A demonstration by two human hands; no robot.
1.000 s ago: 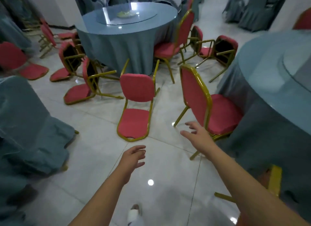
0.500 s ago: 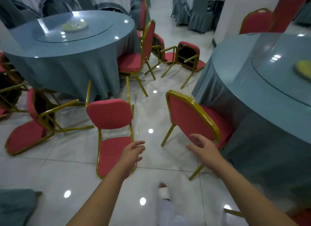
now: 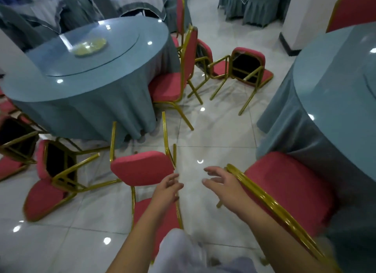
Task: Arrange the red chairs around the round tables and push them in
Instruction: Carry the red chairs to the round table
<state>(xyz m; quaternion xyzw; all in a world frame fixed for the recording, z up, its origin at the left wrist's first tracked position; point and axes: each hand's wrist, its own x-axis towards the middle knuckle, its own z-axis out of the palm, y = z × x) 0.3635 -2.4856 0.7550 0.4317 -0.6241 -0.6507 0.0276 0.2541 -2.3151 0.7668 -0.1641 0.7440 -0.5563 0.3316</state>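
Observation:
A red chair with gold legs lies tipped on its back (image 3: pixel 142 169) on the white floor just in front of me, legs pointing at the left round table (image 3: pixel 85 83). My left hand (image 3: pixel 167 188) hovers at the edge of its seat cushion, fingers apart, holding nothing. My right hand (image 3: pixel 220 181) is open beside the gold back frame of an upright red chair (image 3: pixel 284 189) that stands against the right round table (image 3: pixel 333 85). Another upright red chair (image 3: pixel 175 83) is tucked at the left table.
Several more red chairs lie overturned: one at the lower left (image 3: pixel 50 181), two between the tables at the back (image 3: pixel 246 69). A white pillar (image 3: pixel 301 14) stands at the right rear. Grey-covered chairs and tables fill the background. My knee (image 3: pixel 179 250) shows at the bottom.
I have stepped closer; the fallen chair and the upright chair at the right table are now right under my hands. Both hands reached forward and stay empty.

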